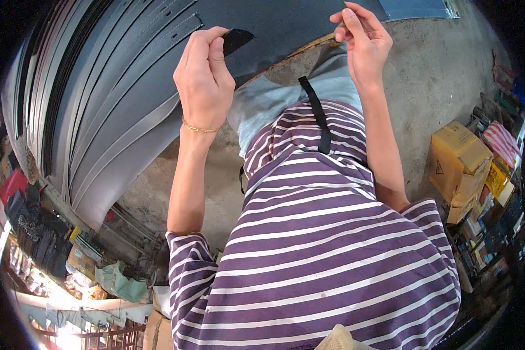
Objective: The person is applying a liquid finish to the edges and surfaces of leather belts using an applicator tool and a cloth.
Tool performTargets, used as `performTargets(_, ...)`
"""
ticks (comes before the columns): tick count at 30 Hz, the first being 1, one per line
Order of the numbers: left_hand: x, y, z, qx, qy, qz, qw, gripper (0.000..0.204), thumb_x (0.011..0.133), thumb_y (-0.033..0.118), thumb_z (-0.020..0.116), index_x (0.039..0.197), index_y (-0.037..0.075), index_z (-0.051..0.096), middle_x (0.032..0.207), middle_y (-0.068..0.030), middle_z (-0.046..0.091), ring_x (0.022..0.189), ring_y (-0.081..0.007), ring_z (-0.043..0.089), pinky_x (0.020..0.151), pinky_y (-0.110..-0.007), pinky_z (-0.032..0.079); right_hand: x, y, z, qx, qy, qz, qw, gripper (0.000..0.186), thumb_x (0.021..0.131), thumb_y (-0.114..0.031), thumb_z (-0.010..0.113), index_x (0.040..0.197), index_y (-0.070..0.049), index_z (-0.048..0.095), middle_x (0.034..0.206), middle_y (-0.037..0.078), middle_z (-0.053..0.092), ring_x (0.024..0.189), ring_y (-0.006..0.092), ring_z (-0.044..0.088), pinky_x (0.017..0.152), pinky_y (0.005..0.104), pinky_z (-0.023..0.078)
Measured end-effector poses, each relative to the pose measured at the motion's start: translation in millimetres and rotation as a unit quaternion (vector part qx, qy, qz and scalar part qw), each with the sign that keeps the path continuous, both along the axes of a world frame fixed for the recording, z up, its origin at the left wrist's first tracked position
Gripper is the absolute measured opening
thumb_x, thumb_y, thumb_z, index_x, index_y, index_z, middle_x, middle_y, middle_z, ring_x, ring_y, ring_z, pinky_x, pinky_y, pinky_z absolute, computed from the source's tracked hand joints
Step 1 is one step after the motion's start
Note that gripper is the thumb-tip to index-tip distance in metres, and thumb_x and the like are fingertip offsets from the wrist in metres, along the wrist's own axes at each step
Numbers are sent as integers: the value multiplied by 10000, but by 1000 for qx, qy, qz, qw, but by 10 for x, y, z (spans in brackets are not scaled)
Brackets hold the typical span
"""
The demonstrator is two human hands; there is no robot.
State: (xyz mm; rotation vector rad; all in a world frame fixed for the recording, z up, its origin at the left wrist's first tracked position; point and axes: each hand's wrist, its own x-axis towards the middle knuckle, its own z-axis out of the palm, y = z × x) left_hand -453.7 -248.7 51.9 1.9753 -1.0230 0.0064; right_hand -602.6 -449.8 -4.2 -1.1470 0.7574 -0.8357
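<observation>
My left hand is closed on a small black flat piece, thumb along the near side, over the large dark sheet material on the bench. Dark grey sheets and long strips lie stacked at the left, some with stitched edges and slots. My right hand is raised at the upper right near the sheet's edge, fingers curled in a pinch; a tiny greenish bit shows at the fingertips, too small to name. A black strap hangs at my waist over a striped shirt.
Grey concrete floor shows beyond my right arm. Cardboard boxes, a pink striped bundle and clutter line the right side. Dark piled material and a green bag sit at the lower left. A pale translucent sheet lies at the top right.
</observation>
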Motion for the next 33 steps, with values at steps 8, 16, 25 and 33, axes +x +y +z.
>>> performTargets(8, -26, 2, 30, -32, -9, -18, 999, 208, 1019, 62, 529, 1169, 73, 673, 854, -54, 632, 660, -115, 496, 631, -250, 437, -62, -6, -45, 15, -8, -3, 1000, 135, 972, -52, 637, 1089, 7, 670, 832, 89, 699, 591, 92, 582, 547, 206, 447)
performTargets(16, -62, 63, 67, -6, -18, -55, 998, 216, 1007, 3, 494, 1136, 50, 660, 821, -53, 553, 681, -138, 456, 634, -258, 413, -89, -4, -74, 13, 1, -6, 1000, 137, 973, -58, 638, 1091, 3, 671, 832, 84, 701, 595, 90, 584, 550, 205, 447)
performTargets(25, -93, -12, -178, 71, -65, -131, 987, 266, 931, -29, 552, 1169, 63, 628, 985, -162, 616, 883, -358, 621, 771, -407, 512, -71, 25, -125, 25, 6, 8, 1000, 136, 972, -58, 636, 1089, -1, 676, 840, 85, 703, 596, 86, 582, 548, 204, 447)
performTargets(33, -58, -36, -476, 134, -53, -131, 981, 255, 844, -16, 602, 1092, 40, 628, 968, -145, 653, 803, -357, 659, 677, -430, 538, -111, -18, -200, 32, 8, -10, 999, 137, 971, -56, 637, 1087, 6, 673, 839, 89, 704, 587, 87, 581, 547, 207, 454)
